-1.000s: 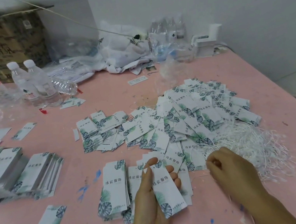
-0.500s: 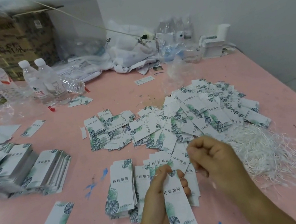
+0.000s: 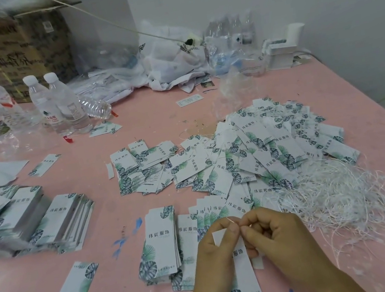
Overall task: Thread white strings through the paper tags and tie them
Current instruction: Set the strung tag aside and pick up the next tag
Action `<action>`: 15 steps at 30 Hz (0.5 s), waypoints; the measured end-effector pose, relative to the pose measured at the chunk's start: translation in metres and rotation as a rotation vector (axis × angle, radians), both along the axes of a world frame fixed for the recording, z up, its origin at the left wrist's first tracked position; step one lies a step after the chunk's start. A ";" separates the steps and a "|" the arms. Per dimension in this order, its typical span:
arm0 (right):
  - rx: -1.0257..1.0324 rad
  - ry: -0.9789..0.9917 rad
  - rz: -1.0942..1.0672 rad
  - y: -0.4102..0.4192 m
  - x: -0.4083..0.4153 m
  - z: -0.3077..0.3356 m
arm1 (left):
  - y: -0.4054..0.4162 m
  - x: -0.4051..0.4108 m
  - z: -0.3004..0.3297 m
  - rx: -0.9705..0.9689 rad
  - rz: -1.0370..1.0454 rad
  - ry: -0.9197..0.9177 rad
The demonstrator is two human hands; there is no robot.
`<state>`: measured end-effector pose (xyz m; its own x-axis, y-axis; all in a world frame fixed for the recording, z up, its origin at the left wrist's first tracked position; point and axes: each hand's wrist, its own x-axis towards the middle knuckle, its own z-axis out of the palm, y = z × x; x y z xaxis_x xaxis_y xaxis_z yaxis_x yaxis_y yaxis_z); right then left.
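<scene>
- Threading looks like the step in hand: the left hand pinches 1 paper tag by its top end, near the desk's front edge.
- Fingers of the right hand are curled and meet the left thumb at the tag's top; a thin strand seems pinched there, though I cannot tell for sure.
- Keep the tag flat and steady, with its hole clear of the thumb.
- Feed the stiff tip first, then draw the string through evenly before knotting.
- Pull fresh pieces singly from the string tangle toward the right edge, or they may snag.
</scene>
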<state>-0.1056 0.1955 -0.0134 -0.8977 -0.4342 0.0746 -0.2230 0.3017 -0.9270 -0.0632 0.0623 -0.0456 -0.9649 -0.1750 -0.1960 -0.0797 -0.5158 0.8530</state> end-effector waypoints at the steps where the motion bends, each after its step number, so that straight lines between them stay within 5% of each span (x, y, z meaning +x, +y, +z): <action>1: 0.019 0.011 0.009 0.001 -0.001 0.000 | 0.000 0.000 0.000 -0.006 0.023 0.005; 15: 0.111 -0.291 0.172 0.027 -0.026 0.014 | -0.007 0.001 0.003 0.034 0.188 -0.014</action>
<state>-0.1320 0.2220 0.0006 -0.7876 -0.5720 -0.2292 -0.0111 0.3851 -0.9228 -0.0626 0.0554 -0.0425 -0.9131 -0.3445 -0.2183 0.0086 -0.5515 0.8342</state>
